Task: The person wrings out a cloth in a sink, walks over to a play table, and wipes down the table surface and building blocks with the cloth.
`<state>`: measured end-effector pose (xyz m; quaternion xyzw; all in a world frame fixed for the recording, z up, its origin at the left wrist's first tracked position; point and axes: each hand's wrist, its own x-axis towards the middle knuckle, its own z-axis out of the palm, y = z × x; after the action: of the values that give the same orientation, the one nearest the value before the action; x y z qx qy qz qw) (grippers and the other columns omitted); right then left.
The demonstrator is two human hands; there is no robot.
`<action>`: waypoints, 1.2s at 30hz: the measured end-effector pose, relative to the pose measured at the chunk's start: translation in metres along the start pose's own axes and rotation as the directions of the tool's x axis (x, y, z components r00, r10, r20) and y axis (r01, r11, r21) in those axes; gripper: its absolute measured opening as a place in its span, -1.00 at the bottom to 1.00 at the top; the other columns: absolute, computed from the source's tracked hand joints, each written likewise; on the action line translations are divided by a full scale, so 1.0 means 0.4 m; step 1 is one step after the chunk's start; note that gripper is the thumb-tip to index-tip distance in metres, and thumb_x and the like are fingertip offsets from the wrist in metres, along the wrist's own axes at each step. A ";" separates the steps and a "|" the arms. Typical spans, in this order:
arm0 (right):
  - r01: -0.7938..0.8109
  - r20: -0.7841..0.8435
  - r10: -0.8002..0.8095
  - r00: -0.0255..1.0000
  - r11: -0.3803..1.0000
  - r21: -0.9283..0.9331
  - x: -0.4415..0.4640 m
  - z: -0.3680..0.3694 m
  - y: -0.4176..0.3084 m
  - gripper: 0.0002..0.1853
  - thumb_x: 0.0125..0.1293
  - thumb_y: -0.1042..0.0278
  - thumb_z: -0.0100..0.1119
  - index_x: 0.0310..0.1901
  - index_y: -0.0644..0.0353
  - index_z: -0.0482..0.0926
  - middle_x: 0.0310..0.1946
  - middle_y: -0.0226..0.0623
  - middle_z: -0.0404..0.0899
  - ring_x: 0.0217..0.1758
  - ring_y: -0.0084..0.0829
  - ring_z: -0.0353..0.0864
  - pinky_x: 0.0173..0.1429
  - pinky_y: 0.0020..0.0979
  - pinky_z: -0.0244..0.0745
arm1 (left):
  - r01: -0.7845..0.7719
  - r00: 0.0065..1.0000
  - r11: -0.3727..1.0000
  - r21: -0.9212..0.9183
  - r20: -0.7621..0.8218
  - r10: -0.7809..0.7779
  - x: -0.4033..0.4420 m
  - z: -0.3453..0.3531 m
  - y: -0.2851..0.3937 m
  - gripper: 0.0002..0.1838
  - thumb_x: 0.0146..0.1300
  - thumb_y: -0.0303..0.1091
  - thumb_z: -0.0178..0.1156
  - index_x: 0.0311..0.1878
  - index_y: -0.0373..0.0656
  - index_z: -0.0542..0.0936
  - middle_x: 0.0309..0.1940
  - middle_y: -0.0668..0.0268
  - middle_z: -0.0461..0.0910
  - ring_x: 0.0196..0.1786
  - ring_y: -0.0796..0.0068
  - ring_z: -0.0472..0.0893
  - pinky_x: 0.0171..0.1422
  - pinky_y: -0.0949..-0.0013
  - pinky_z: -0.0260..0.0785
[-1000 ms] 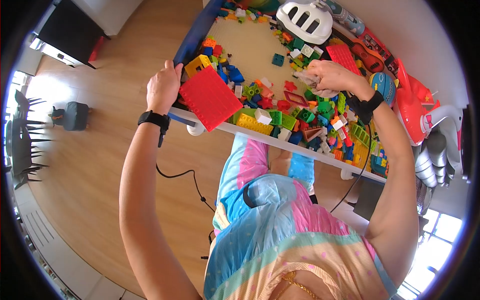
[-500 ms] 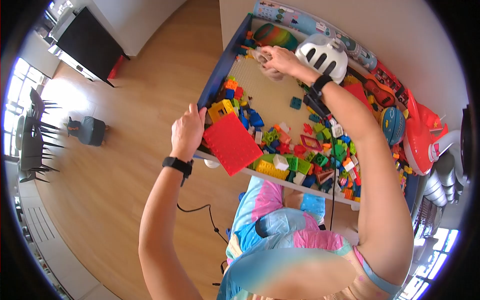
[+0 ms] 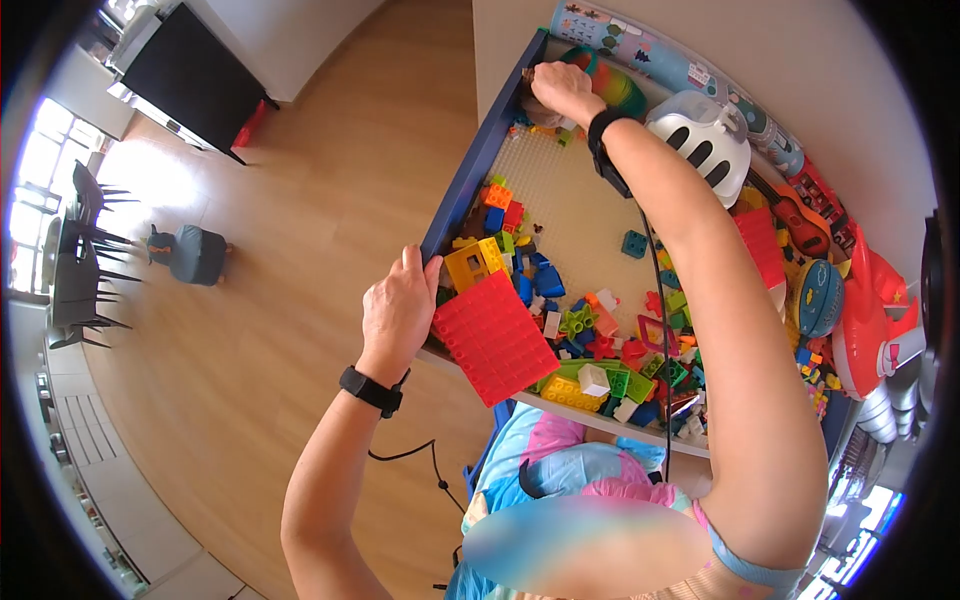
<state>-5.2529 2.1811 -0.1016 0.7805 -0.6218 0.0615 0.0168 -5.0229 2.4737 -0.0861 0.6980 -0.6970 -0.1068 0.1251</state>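
Note:
A toy table [image 3: 468, 165] with a blue side rim and a beige studded baseplate [image 3: 575, 205] holds loose building bricks. My left hand [image 3: 398, 305] grips its left rim, beside a red studded plate [image 3: 497, 338] lying on the near-left corner. In the far-left corner my right hand [image 3: 565, 90] is closed on a crumpled beige cloth [image 3: 540, 112], pressed against the baseplate's end. The cloth is mostly hidden under my fingers. A rainbow-coloured toy [image 3: 620, 92] sits right beside that hand.
Colourful bricks [image 3: 580, 320] crowd the near and left edges. A white slotted toy [image 3: 705, 150], a toy guitar [image 3: 803, 225], a blue ball [image 3: 820, 298] and a red toy [image 3: 875, 320] line the back and right. A black cable [image 3: 660, 300] hangs from my right wrist.
My right hand has moved with the cloth toward the far-left corner. My left hand stays on the rim. The whole view has shifted, with the table now lower and further right.

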 end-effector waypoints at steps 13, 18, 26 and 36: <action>0.627 0.511 -0.610 0.606 0.761 0.165 0.054 0.099 0.060 -0.63 -0.09 0.10 0.17 -0.38 0.28 0.63 -0.41 -0.02 0.62 -0.42 -0.15 0.60 -0.34 -0.21 0.49 | -0.034 0.999 0.999 0.010 -0.015 0.034 0.001 0.002 -0.002 -0.67 0.41 -0.11 -0.11 -0.22 -0.24 0.37 -0.46 0.02 0.57 -0.43 -0.03 0.57 -0.37 0.06 0.41; 0.430 0.620 -0.534 0.575 0.842 0.327 -0.233 -0.134 -0.023 -0.51 -0.16 0.22 0.11 -0.09 0.16 0.61 -0.36 -0.03 0.63 -0.36 -0.16 0.61 -0.30 -0.31 0.51 | -0.027 1.000 1.000 0.004 -0.016 0.027 0.002 0.003 -0.006 -0.66 0.41 -0.10 -0.13 -0.23 -0.24 0.37 -0.45 0.03 0.57 -0.43 -0.03 0.57 -0.37 0.05 0.42; 0.281 0.346 -0.283 0.895 0.958 0.057 -0.114 -0.183 0.096 -0.43 -0.12 0.24 0.18 0.05 0.17 0.52 -0.25 -0.05 0.64 -0.29 -0.16 0.64 -0.22 -0.30 0.51 | -0.037 0.999 0.999 -0.017 -0.031 0.037 0.001 0.011 -0.012 -0.66 0.41 -0.10 -0.13 -0.23 -0.23 0.37 -0.46 0.04 0.57 -0.44 -0.03 0.57 -0.37 0.04 0.42; 0.050 0.428 0.065 0.901 0.966 -0.252 0.003 -0.083 0.134 -0.47 -0.07 0.17 0.20 0.02 0.13 0.48 -0.29 -0.09 0.64 -0.29 -0.16 0.63 -0.29 -0.20 0.51 | -0.040 0.999 0.999 0.001 -0.028 0.040 0.000 0.009 -0.010 -0.67 0.41 -0.11 -0.11 -0.23 -0.25 0.36 -0.48 0.03 0.56 -0.44 -0.02 0.57 -0.37 0.06 0.42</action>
<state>-5.3075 2.1713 -0.0712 0.7634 -0.6157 -0.1943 -0.0208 -5.0201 2.4736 -0.0908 0.6853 -0.7090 -0.0946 0.1368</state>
